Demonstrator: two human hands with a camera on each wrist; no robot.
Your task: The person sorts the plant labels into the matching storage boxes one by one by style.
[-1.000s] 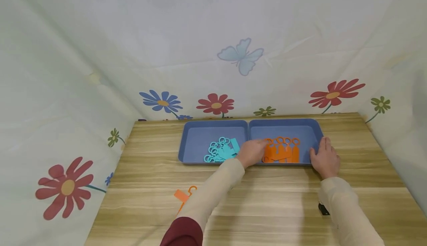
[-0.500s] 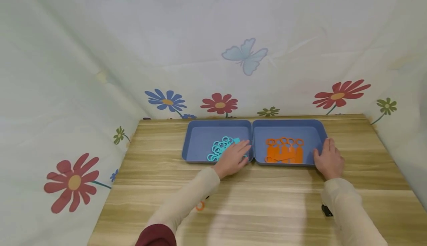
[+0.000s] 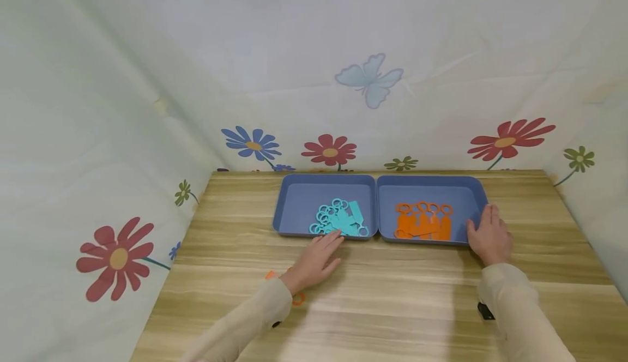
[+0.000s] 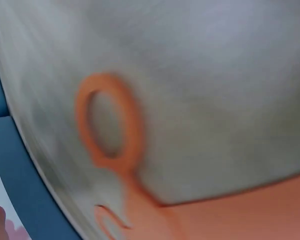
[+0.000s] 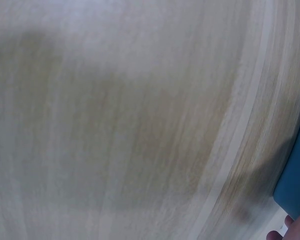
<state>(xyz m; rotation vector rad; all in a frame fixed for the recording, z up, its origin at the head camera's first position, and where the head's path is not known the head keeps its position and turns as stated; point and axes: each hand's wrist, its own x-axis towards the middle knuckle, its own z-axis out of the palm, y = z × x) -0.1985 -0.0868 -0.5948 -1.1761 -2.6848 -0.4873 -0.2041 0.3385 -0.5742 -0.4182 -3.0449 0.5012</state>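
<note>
My left hand [image 3: 314,261] reaches low over the table in front of the left blue tray [image 3: 299,201], its fingers extended and nothing in them. Teal flat tags with ring ends [image 3: 340,220] lie heaped in that tray. Beneath the left wrist are loose orange ring-ended tags [image 3: 299,298]; one orange tag [image 4: 134,120] looms large and blurred in the left wrist view. My right hand [image 3: 490,239] holds the front right corner of the right blue tray [image 3: 461,195], thumb inside the wall and fingers along the outside. Orange tags [image 3: 424,224] lie side by side in it.
A small black object [image 3: 485,311] sits on the wooden table [image 3: 392,296] beside the right forearm. Another dark bit [image 3: 276,324] peeks out by the left forearm. Behind the trays stands a white flowered curtain [image 3: 422,106].
My left hand has come away from the orange tags in the right tray, passed over the teal tags, and drawn back left toward the loose orange tags. The right hand keeps its place.
</note>
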